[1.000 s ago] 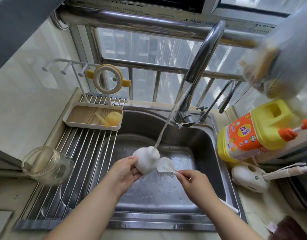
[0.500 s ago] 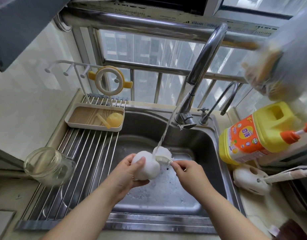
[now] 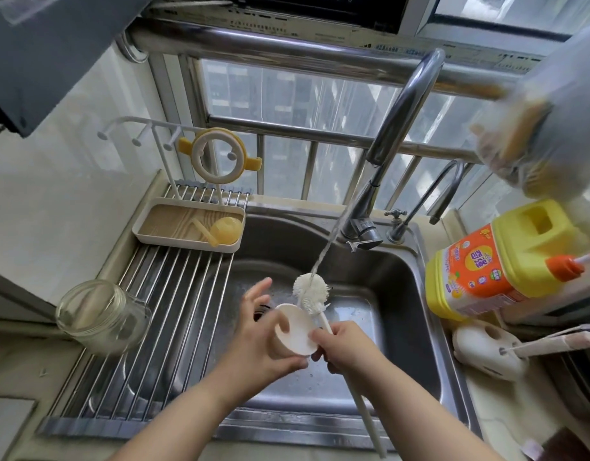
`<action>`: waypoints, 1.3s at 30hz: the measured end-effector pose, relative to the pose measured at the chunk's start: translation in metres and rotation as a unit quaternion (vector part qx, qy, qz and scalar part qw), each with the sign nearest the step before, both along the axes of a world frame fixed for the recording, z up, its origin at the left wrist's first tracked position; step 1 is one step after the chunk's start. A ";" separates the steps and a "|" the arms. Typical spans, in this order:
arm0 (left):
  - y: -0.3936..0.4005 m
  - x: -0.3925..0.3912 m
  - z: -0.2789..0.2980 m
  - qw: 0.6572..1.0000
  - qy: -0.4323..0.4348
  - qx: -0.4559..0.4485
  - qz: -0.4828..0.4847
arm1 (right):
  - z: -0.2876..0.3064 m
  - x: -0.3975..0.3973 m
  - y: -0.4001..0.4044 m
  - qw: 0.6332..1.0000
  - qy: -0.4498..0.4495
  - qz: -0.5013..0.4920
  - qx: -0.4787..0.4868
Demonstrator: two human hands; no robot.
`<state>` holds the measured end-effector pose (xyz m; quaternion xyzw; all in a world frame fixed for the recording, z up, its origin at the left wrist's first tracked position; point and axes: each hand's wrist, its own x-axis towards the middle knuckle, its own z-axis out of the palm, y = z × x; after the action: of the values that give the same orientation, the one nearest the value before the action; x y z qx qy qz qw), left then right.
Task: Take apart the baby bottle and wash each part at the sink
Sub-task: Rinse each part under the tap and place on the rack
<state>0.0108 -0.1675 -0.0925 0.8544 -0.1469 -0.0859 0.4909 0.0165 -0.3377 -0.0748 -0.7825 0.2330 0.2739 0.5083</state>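
Note:
My left hand [image 3: 263,341] holds a white bottle cap [image 3: 295,329] over the steel sink [image 3: 416,294], its hollow side turned toward me, thumb underneath and two fingers lifted. My right hand [image 3: 348,349] grips the long handle of a white bottle brush [image 3: 312,287]. The brush head pokes up past the cap's far rim, right under the water stream from the tap [image 3: 363,232]. A glass bottle body [image 3: 101,316] lies on its side on the roll-up drying rack [image 3: 174,314]. A yellow handled collar ring [image 3: 219,154] hangs on the hook stand.
A tray [image 3: 187,224] with a yellow teat sits at the rack's back. A yellow detergent jug [image 3: 499,261] and a white brush holder [image 3: 486,351] stand right of the sink. A second small tap [image 3: 430,197] rises behind it.
The left hand has turned the cap so its hollow side faces me. The brush came off the cap's outside and its head now stands above the rim in the water.

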 end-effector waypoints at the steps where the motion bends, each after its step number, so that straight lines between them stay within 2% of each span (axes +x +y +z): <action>1: 0.001 0.001 0.002 0.998 0.043 -0.037 0.028 | -0.001 -0.001 0.000 1.000 -0.003 -0.003 0.007; 3: 0.002 0.004 0.007 0.984 0.142 -0.093 0.045 | -0.001 -0.003 -0.001 1.000 -0.014 -0.005 0.018; 5: 0.001 0.006 0.009 0.974 0.199 -0.104 0.020 | 0.002 -0.003 -0.001 1.000 -0.025 -0.002 0.020; 8: -0.001 0.008 0.011 0.962 0.241 -0.127 -0.001 | 0.006 -0.005 -0.003 0.999 -0.035 0.021 0.005; 12: -0.003 0.006 0.013 0.928 0.307 -0.209 0.008 | 0.008 -0.010 -0.014 0.999 -0.021 0.040 0.012; 15: 0.002 0.007 0.014 0.920 0.321 -0.225 0.027 | 0.020 -0.013 -0.036 0.993 -0.059 0.069 -0.071; 17: 0.006 0.010 0.015 0.917 0.330 -0.224 0.024 | 0.030 -0.017 -0.055 0.966 -0.126 0.150 -0.172; 19: 0.007 0.012 0.017 0.916 0.339 -0.214 0.007 | 0.038 -0.017 -0.061 0.920 -0.162 0.251 -0.252; 22: 0.000 0.014 0.020 0.918 0.343 -0.196 -0.026 | 0.044 -0.002 -0.046 0.826 -0.236 0.353 -0.371; 24: -0.003 0.015 0.020 0.921 0.338 -0.193 -0.025 | 0.045 0.009 -0.033 0.779 -0.273 0.389 -0.410; 25: -0.004 0.016 0.019 0.923 0.331 -0.196 -0.012 | 0.043 0.013 -0.030 0.774 -0.264 0.401 -0.413; 28: -0.004 0.017 0.016 0.929 0.313 -0.196 0.023 | 0.038 0.019 -0.025 0.803 -0.179 0.420 -0.384; 32: -0.004 0.019 0.012 0.948 0.269 -0.161 0.046 | 0.033 0.028 -0.018 0.829 -0.150 0.399 -0.362; 36: 0.002 0.020 0.006 0.960 0.238 -0.133 0.059 | 0.032 0.031 -0.014 0.872 -0.041 0.419 -0.249; 39: 0.000 0.019 0.006 0.955 0.238 -0.153 0.086 | 0.041 0.037 -0.012 0.886 -0.024 0.413 -0.210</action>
<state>0.0293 -0.1673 -0.0862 0.7329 0.0373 -0.2207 0.6425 0.0537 -0.3493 -0.0336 -0.9027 -0.0715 0.3852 0.1781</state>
